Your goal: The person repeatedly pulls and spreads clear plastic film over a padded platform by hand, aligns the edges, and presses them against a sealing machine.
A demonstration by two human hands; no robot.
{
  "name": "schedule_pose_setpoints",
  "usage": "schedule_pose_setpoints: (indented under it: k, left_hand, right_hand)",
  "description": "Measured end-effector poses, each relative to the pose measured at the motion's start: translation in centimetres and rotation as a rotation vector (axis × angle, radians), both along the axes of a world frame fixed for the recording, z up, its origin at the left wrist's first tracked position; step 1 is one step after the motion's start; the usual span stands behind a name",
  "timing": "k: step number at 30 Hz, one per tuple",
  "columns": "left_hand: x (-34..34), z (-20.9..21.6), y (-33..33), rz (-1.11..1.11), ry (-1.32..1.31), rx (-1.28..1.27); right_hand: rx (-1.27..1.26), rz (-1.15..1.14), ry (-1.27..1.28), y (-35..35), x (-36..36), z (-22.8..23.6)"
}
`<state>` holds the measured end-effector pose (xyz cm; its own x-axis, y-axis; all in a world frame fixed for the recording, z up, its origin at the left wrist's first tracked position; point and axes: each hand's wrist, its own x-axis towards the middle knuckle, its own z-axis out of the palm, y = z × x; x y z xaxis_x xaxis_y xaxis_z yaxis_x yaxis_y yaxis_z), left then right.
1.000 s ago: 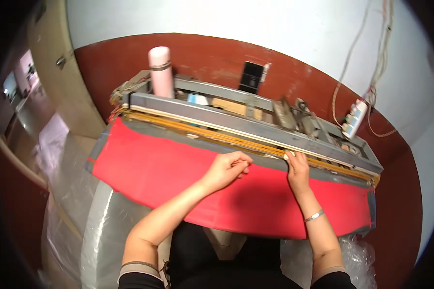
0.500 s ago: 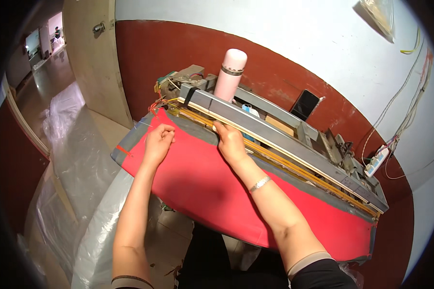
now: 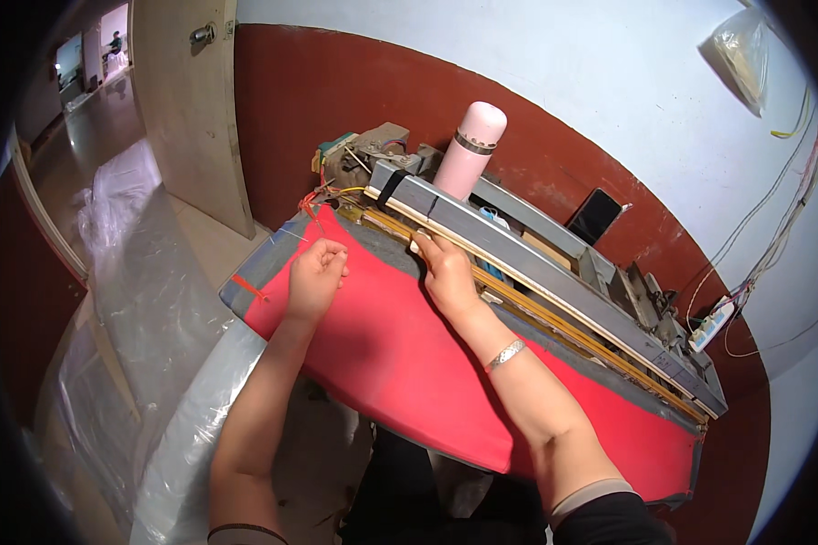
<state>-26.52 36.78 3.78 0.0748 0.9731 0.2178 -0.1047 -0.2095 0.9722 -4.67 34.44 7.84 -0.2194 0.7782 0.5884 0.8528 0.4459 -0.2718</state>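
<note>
A red cloth [image 3: 400,341] lies over the grey padded board in front of me, along a long machine with a grey metal beam [image 3: 536,268]. My left hand [image 3: 318,272] is closed in a pinch above the cloth's left part; what it holds is hidden. A thin pale line, perhaps thread, runs just above that hand. At the brass-coloured rail [image 3: 554,318] my right hand [image 3: 450,272] has its fingers bent and pressed together. Something small and whitish shows at its fingertips, too small to name. Orange-red cord [image 3: 311,202] is tied at the cloth's upper left corner.
A pink flask [image 3: 473,150] stands behind the beam, with a black phone [image 3: 595,216] farther right. Clear plastic sheeting [image 3: 186,327] covers the floor area at left, near a door [image 3: 186,109]. A white power strip [image 3: 713,325] hangs by cables on the right wall.
The view has shifted a little, so the machine and cloth appear farther right. Both hands stay close to the same places on the cloth and rail, still closed.
</note>
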Motion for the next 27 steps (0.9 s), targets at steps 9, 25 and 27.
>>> schedule_pose_setpoints:
  k: [9,25,27]
  left_hand:
    - [-0.4,0.6,-0.2,0.025,-0.042,-0.046]
    - [-0.7,0.5,-0.1,0.081,-0.019,-0.043]
    - [-0.3,0.3,0.3,0.072,-0.015,-0.035]
  right_hand:
    - [0.034,0.03,-0.031,-2.2,2.5,0.2]
    - [-0.015,0.033,0.087,1.7,-1.9,-0.3]
    - [0.069,0.044,0.069,1.6,-0.6,-0.5]
